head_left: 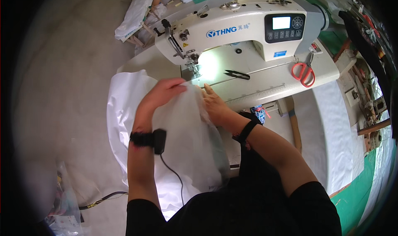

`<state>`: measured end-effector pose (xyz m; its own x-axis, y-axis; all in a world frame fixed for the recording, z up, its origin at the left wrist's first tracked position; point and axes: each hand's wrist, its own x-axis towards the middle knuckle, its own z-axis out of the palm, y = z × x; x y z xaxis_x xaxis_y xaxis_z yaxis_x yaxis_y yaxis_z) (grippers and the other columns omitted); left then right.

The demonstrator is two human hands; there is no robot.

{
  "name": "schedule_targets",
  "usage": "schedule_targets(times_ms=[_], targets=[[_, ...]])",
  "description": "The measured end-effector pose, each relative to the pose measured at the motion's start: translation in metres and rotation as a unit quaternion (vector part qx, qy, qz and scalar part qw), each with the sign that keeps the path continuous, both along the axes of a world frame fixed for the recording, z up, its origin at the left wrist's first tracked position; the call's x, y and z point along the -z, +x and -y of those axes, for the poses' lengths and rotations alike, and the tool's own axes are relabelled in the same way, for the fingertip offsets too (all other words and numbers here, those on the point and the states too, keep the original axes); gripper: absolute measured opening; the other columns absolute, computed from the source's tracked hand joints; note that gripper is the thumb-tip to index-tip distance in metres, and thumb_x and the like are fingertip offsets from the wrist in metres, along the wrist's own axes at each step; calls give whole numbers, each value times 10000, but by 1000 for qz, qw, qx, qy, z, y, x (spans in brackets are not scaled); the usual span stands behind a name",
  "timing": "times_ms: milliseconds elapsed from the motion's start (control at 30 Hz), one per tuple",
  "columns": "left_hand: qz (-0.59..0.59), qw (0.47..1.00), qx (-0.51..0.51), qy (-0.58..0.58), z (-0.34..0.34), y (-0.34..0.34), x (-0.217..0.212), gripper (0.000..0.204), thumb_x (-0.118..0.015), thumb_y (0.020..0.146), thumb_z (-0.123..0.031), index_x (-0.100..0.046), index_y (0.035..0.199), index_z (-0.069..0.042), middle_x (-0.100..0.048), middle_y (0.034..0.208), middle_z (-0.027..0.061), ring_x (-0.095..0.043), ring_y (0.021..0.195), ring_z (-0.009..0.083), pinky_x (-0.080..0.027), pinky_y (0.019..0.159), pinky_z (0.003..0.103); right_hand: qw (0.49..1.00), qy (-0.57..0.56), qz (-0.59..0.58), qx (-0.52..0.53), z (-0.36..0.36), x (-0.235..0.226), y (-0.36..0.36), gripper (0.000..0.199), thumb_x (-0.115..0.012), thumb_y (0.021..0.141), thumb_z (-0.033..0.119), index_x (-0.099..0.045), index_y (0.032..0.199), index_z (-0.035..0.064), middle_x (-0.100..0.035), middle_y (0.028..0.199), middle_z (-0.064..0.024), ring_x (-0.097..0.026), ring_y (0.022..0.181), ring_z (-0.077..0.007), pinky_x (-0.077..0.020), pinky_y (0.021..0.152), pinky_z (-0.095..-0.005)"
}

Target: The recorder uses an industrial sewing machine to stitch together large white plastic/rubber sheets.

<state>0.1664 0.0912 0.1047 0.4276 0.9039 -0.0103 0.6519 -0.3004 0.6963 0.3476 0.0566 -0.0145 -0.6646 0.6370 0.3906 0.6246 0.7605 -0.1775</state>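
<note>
A white sewing machine (244, 26) with a control panel stands on a pale table (265, 76). White fabric (182, 128) drapes from the needle area (192, 66) down over my lap. My left hand (163, 91) pinches the fabric's top edge just below the presser foot. My right hand (213, 103) lies against the fabric's right side, fingers closed around it, beside the machine bed. A black band with a cable sits on my left wrist.
Black thread snips (237, 74) lie on the machine bed. Red-handled scissors (303, 72) lie at the table's right. More white cloth (340, 128) hangs off the right side. White bags (137, 14) rest on the floor behind the machine.
</note>
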Motion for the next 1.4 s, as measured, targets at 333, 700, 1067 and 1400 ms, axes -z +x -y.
schedule_targets(times_ms=[333, 700, 1067, 1400], targets=[[-84, 991, -30, 95, -55, -12, 88, 234, -655, 733, -250, -584, 768, -30, -536, 754, 103, -539, 761, 254, -432, 686, 350, 994, 27, 95, 43, -1, -9, -8, 256, -512, 745, 142, -684, 856, -11, -612, 1067, -154, -432, 1194, -302, -259, 1064, -409], [-119, 982, -135, 54, -58, -1, 88, 364, -733, 639, -293, -562, 815, -23, -596, 829, 131, -579, 798, 267, -456, 710, 364, 972, 178, 71, 137, 10, 30, -14, 312, -509, 746, 128, -647, 1001, 12, -590, 1108, -114, -425, 1165, -255, -279, 1043, -379], [40, 999, 4, 25, 2, 21, 21, 134, -634, 789, -94, -535, 845, -23, -534, 767, 7, -478, 720, 102, -420, 648, 267, 819, -288, -465, 174, 7, -46, 34, 258, -603, 850, 204, -609, 1021, 10, -650, 914, -63, -597, 847, -155, -443, 744, -240], [-2, 961, -63, 269, 63, 24, -61, 173, -670, 760, -170, -582, 875, -76, -578, 768, 54, -551, 704, 225, -478, 763, 323, 801, -311, -511, 28, 40, -96, -1, 216, -550, 898, 139, -534, 739, -6, -375, 533, -21, -326, 519, -90, -323, 467, -272]])
